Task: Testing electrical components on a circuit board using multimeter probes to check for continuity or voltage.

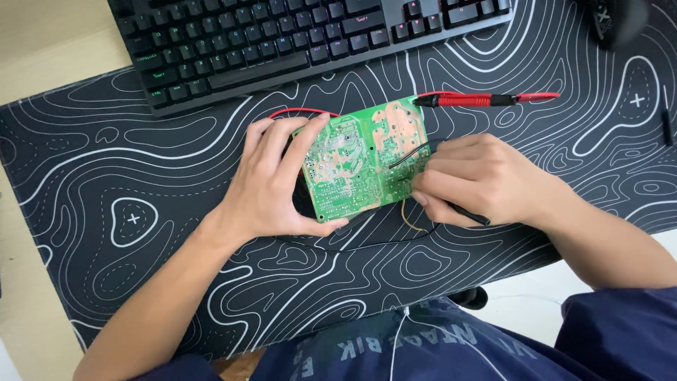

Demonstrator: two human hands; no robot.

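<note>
Left hand (271, 180) is gripping the left edge of a green circuit board (360, 159), fingers over its far edge, thumb under the near corner, tilting it above the black patterned mat (127, 212) at table centre. Right hand (472, 180) is pinching a black probe (465, 213) against the board's right side. A red probe (469, 100) is lying just beyond; a keyboard (282, 42) is sitting far left.
</note>
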